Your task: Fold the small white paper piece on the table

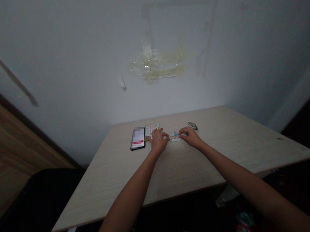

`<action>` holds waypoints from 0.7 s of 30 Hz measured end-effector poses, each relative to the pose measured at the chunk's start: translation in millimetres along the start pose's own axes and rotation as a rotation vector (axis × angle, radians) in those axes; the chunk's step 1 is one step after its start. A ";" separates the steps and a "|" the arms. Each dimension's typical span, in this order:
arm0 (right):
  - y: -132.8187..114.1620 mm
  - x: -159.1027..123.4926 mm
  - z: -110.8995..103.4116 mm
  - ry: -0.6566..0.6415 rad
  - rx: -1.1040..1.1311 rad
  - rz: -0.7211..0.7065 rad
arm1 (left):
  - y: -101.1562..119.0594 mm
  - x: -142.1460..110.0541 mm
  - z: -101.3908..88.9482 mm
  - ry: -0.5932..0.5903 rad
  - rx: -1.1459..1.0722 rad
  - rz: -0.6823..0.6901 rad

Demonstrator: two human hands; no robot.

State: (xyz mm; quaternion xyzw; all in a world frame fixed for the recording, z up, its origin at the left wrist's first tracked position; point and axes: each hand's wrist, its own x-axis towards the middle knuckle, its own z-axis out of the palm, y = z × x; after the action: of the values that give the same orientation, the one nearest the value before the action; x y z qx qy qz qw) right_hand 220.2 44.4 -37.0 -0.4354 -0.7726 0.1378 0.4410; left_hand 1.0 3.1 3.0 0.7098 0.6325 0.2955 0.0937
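A small printed paper piece (174,137), white with blue and yellow, lies between my two hands just above or on the table. My left hand (158,139) pinches its left end between thumb and finger, the other fingers spread over a printed sheet. That sheet (152,127), white with coloured print and a green edge, is partly hidden under the hand. My right hand (189,136) pinches the paper piece's right end. Left of the sheet lies a phone (138,138) with a lit, partly blurred screen.
Behind my right hand lies a small dark green packet or stack of cards (193,125). The pale wooden table (116,173) meets a wall (90,81) at its far edge, with peeling tape (157,67) on it. A dark chair-like shape (45,198) stands at the left.
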 end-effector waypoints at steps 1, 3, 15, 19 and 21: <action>-1.3 -0.1 -0.8 0.003 0.003 -0.007 | 0.0 0.2 -0.5 0.016 -0.011 0.010; -4.4 -0.7 -2.6 0.022 0.009 -0.026 | 0.1 0.5 -2.1 0.045 -0.032 0.033; -20.6 -5.0 -10.8 0.003 -0.125 -0.116 | -4.9 0.3 -10.1 0.078 0.014 0.130; -19.4 -5.8 -9.7 -0.054 -0.172 -0.107 | -3.1 -2.2 -11.2 -0.023 0.002 0.186; -19.1 -6.0 -9.3 -0.079 -0.199 -0.100 | -1.3 -4.1 -11.0 -0.091 0.007 0.226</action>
State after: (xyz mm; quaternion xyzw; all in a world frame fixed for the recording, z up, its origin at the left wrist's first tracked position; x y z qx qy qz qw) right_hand 218.5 26.9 -23.5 -0.4322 -0.8201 0.0553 0.3710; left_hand -6.2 -3.2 10.0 0.7896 0.5446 0.2693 0.0858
